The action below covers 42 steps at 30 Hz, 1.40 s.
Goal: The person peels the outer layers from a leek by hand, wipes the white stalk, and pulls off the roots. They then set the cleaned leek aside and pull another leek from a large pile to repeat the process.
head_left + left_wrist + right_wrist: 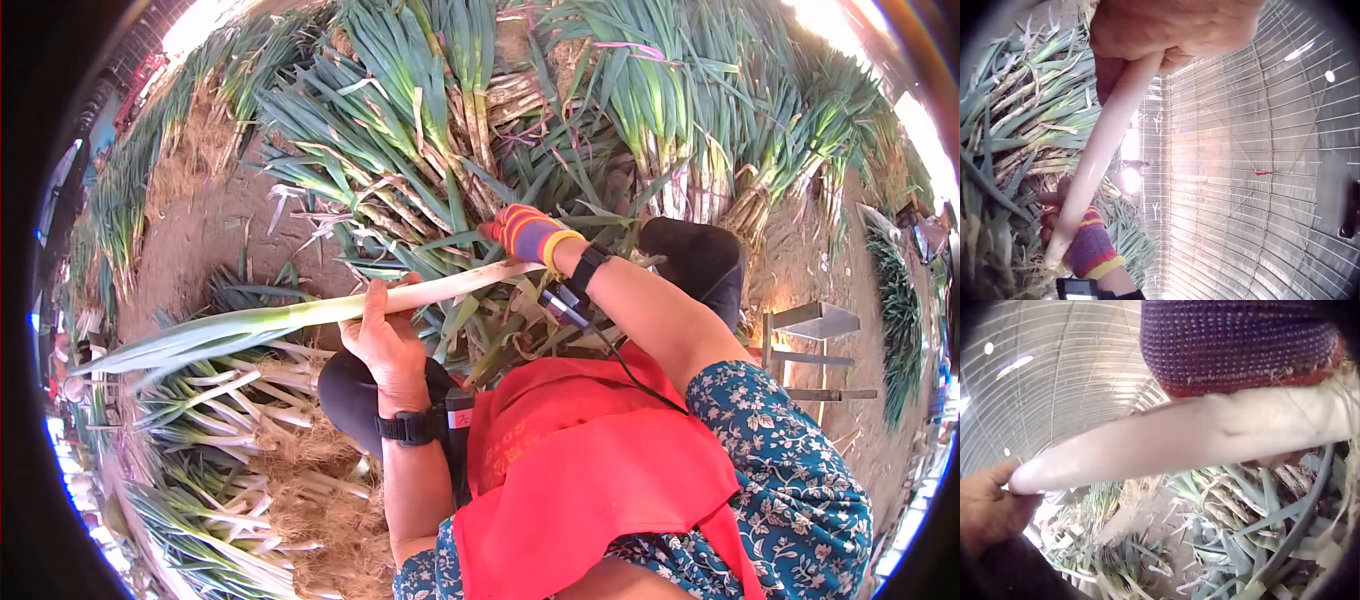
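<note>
A single leek (450,288) lies across in front of me in the head view, its white shank to the right and green leaves trailing left. Bare left hand (385,345) grips it mid-length, thumb on the near side. My right hand (530,236), in a striped knitted glove, holds the shank near its root end. From the left wrist, the gloved fingers (1054,215) show around the lower shank (1104,144), with thin roots at its tip. Close up in the right wrist view, the shank looks smooth and white beneath the purple glove (1241,347).
Untrimmed leeks (400,150) are heaped ahead, and tied bundles (680,100) stand at the back right. Leeks with white shanks and brown roots (310,440) are piled at the left. A metal stand (815,330) is at the right, on the dirt floor (210,230).
</note>
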{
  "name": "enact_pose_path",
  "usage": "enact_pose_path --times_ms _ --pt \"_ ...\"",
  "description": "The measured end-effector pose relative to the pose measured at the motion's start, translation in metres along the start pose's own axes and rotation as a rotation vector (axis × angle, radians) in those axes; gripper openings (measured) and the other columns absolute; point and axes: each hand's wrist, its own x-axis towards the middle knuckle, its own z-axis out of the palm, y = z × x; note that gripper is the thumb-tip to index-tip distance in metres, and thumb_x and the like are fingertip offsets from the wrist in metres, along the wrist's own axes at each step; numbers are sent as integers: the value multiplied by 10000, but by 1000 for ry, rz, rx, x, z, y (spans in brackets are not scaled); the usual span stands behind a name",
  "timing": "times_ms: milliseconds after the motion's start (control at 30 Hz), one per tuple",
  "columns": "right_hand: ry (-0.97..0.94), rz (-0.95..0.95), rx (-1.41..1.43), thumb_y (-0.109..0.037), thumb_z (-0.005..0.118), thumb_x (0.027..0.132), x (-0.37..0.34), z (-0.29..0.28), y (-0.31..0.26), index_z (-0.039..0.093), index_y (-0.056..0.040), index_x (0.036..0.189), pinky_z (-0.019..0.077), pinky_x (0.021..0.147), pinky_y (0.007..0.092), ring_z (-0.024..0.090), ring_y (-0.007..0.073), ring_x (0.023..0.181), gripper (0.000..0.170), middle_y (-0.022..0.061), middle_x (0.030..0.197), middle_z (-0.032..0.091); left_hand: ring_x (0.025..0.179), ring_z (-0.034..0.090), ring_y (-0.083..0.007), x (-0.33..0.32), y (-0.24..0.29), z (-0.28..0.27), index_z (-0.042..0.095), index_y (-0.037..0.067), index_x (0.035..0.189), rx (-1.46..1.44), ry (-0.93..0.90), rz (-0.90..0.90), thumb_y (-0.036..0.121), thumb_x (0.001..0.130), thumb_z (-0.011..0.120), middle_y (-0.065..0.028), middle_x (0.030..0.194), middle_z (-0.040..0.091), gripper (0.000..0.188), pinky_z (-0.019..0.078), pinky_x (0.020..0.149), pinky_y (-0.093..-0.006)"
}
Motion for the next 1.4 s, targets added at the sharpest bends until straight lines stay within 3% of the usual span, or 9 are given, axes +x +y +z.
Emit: enact_pose_path --times_ms 67,200,267,400,967,1167,1267,1367,1400 --pt "64 369 623 -365 620 849 -17 -29 -24 627 1 935 486 690 353 609 350 743 376 191 817 643 733 649 -352 1 7 -5 476 -6 956 -43 -60 25 42 852 591 -143 811 599 163 561 680 -469" --pt "197 24 1336 -300 692 795 -62 -30 -31 596 -2 979 477 688 371 599 350 764 363 170 876 632 776 643 -341 4 11 -12 497 -13 939 -60 -82 13 104 867 604 -136 824 602 174 543 729 -479" --pt "412 -345 115 -206 708 755 -87 -64 -55 577 -13 990 483 680 391 593 333 789 331 146 894 603 791 639 -339 7 10 -14 507 -24 939 -88 -66 -32 117 874 596 -138 821 601 179 537 748 -480" --pt "534 -403 -195 -116 667 731 -100 -57 -64 588 -29 944 465 660 393 584 298 823 243 119 871 582 843 621 -328 7 6 -15 530 -46 941 -108 -69 -124 186 905 560 -163 845 605 236 512 811 -463" --pt "520 -350 -84 -138 631 667 -99 -19 -36 505 -62 748 450 558 427 573 329 667 168 116 691 555 833 635 -333 3 0 -5 568 14 916 -129 -266 -117 71 871 572 -132 842 614 73 508 807 -497" --pt "341 129 -285 -138 573 714 -101 -20 15 551 -52 727 481 573 452 599 338 670 90 131 705 600 904 613 -328 -1 9 -11 558 38 908 -72 -319 -129 100 886 561 -125 901 606 66 469 878 -511" --pt "327 117 -572 -144 532 742 -126 11 73 585 -54 738 492 590 447 623 325 719 104 128 744 623 891 618 -323 -1 12 -14 563 41 918 -27 -315 -91 64 860 587 -124 883 616 68 482 858 -487" --pt "-323 470 -527 -122 539 738 -165 28 139 581 -14 1044 518 697 423 643 302 866 327 162 931 659 875 629 -311 2 26 -19 569 42 929 -43 -312 -9 27 828 617 -118 859 628 113 494 846 -456" --pt "-276 555 -480 -132 552 737 -165 10 124 551 -8 1098 508 740 415 630 307 910 382 172 981 647 876 630 -309 3 29 -20 571 44 934 -37 -318 -5 20 822 622 -118 853 630 125 494 849 -451"
